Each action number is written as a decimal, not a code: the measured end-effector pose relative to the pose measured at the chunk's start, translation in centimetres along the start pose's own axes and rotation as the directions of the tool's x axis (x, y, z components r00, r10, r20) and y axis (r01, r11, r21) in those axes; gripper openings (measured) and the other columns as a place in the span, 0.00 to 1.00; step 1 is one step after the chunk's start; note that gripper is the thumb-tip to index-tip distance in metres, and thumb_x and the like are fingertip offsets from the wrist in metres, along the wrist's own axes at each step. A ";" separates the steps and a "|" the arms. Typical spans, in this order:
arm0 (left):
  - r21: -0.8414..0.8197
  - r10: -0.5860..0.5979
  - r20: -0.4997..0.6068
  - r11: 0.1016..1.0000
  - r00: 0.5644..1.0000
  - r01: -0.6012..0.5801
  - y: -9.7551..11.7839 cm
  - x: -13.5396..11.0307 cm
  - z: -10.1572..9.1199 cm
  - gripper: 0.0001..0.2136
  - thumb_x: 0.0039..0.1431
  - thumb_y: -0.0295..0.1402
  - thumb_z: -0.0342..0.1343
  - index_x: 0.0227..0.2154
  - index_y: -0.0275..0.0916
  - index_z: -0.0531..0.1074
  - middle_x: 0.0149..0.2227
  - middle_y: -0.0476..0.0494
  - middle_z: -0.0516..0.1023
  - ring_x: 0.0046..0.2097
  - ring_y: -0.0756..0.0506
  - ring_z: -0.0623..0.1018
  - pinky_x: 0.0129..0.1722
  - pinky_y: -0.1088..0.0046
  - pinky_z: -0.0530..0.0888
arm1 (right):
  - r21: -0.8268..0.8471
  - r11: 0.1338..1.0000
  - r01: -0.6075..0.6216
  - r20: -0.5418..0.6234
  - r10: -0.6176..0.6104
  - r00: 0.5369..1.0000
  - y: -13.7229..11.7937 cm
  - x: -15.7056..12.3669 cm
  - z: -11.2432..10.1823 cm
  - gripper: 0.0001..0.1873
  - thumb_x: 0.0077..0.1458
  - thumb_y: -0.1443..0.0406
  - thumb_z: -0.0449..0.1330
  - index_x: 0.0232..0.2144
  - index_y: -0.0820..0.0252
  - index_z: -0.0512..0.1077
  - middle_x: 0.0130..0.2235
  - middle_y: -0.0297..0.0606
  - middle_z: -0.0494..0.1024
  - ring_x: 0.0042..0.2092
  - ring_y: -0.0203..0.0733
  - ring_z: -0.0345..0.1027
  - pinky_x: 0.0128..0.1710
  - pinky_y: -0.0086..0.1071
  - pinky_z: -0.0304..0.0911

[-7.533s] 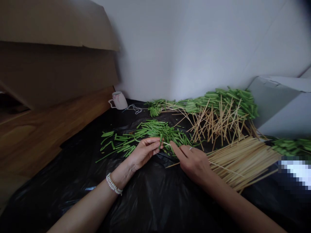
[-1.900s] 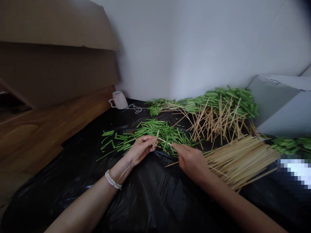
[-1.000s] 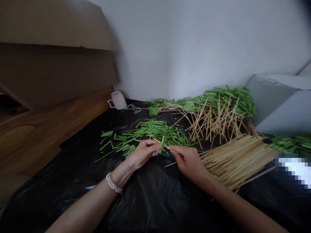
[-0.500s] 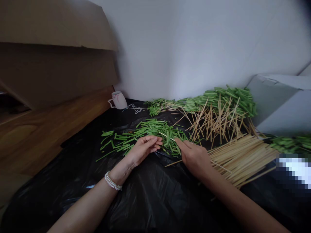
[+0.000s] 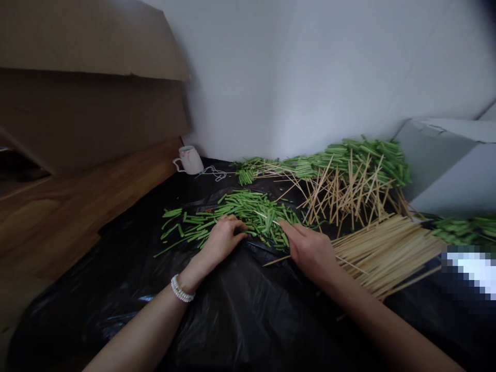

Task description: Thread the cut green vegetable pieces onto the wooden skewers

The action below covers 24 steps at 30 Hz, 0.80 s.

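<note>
My right hand (image 5: pixel 312 250) is closed round a thin wooden skewer (image 5: pixel 275 222) that points up and left. Green pieces (image 5: pixel 268 221) sit on it near the tip; how many I cannot tell. Beneath lies a loose pile of cut green stalk pieces (image 5: pixel 244 201) on black plastic sheeting (image 5: pixel 232 320). Palm down at the pile's near edge is my left hand (image 5: pixel 221 238), its fingers bent in among the pieces and closed. Whatever those fingertips hold is hidden. A white beaded bracelet (image 5: pixel 181 289) circles the left wrist.
Bare skewers (image 5: pixel 387 253) lie stacked to the right. Filled skewers with green stalks (image 5: pixel 364 155) are heaped behind, against the wall. A white mug (image 5: pixel 189 160) and a thin cord (image 5: pixel 215 172) stand back left. Cardboard (image 5: pixel 93 113) rises at left, a pale box (image 5: pixel 445 160) at right.
My left hand has moved away from the skewer tip, down and left, turning palm down onto the green pieces. My right hand and its skewer have hardly moved.
</note>
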<state>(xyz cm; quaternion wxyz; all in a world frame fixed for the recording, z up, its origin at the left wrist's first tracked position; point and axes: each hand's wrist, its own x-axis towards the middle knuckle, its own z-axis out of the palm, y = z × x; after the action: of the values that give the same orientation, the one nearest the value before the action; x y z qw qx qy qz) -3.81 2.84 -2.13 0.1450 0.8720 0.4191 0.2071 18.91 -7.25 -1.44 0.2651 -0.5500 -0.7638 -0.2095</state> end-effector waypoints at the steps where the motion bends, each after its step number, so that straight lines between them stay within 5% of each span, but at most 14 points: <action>1: 0.017 0.016 -0.012 1.000 1.000 -0.015 0.0 0.0 0.1 0.04 0.53 0.29 0.61 0.32 0.39 0.78 0.35 0.42 0.77 0.41 0.42 0.74 0.44 0.65 0.68 | -0.002 1.000 0.001 -0.001 -0.001 1.000 0.0 0.0 0.0 0.20 0.57 0.74 0.50 0.49 0.64 0.73 0.31 0.36 0.77 0.29 0.36 0.69 0.28 0.30 0.57; 7: -0.092 0.058 -0.207 0.993 0.977 -0.079 0.3 0.2 -0.2 0.04 0.57 0.31 0.59 0.32 0.41 0.78 0.35 0.43 0.79 0.41 0.42 0.75 0.47 0.63 0.67 | -0.002 1.000 0.012 -0.018 -0.012 1.000 0.0 0.0 0.0 0.19 0.57 0.73 0.50 0.48 0.64 0.73 0.29 0.35 0.76 0.28 0.37 0.69 0.28 0.30 0.57; 11: -0.428 -0.149 -0.301 0.904 0.942 0.007 0.6 0.6 -0.5 0.06 0.55 0.35 0.61 0.32 0.40 0.80 0.35 0.43 0.81 0.39 0.43 0.77 0.44 0.65 0.70 | 0.017 1.000 0.023 -0.043 -0.022 0.999 -0.2 0.0 0.0 0.20 0.57 0.73 0.49 0.49 0.64 0.73 0.29 0.35 0.76 0.29 0.36 0.68 0.28 0.29 0.57; 14: -0.733 -0.341 -0.145 0.667 0.929 0.131 0.9 0.7 -0.6 0.10 0.50 0.38 0.65 0.32 0.38 0.80 0.35 0.42 0.82 0.38 0.43 0.78 0.43 0.67 0.71 | 0.040 0.999 0.037 -0.045 -0.035 0.998 -0.4 -0.1 0.0 0.20 0.57 0.74 0.49 0.49 0.64 0.73 0.29 0.36 0.76 0.29 0.35 0.68 0.29 0.29 0.58; 19: -0.942 -0.393 0.157 0.217 0.906 0.257 1.4 0.6 -0.5 0.13 0.43 0.39 0.69 0.32 0.38 0.81 0.32 0.45 0.82 0.36 0.49 0.77 0.41 0.73 0.71 | 0.042 0.998 0.050 -0.022 -0.050 0.999 -0.6 0.0 -0.2 0.20 0.56 0.75 0.49 0.48 0.65 0.73 0.29 0.37 0.76 0.29 0.36 0.68 0.29 0.28 0.59; 24: -0.958 -0.379 0.217 0.096 0.900 0.271 1.7 0.5 -0.6 0.12 0.42 0.36 0.71 0.31 0.37 0.81 0.31 0.45 0.81 0.35 0.51 0.76 0.39 0.76 0.70 | 0.047 0.997 0.057 -0.012 -0.057 0.998 -0.6 -0.1 -0.1 0.21 0.56 0.74 0.49 0.49 0.65 0.72 0.30 0.37 0.77 0.29 0.36 0.69 0.29 0.29 0.59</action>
<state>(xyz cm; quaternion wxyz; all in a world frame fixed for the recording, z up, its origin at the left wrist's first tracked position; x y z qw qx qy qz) -2.69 2.26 -0.74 0.6892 0.4514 0.3759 0.4243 18.38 -7.58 -1.45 0.2760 -0.5204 -0.7824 -0.2020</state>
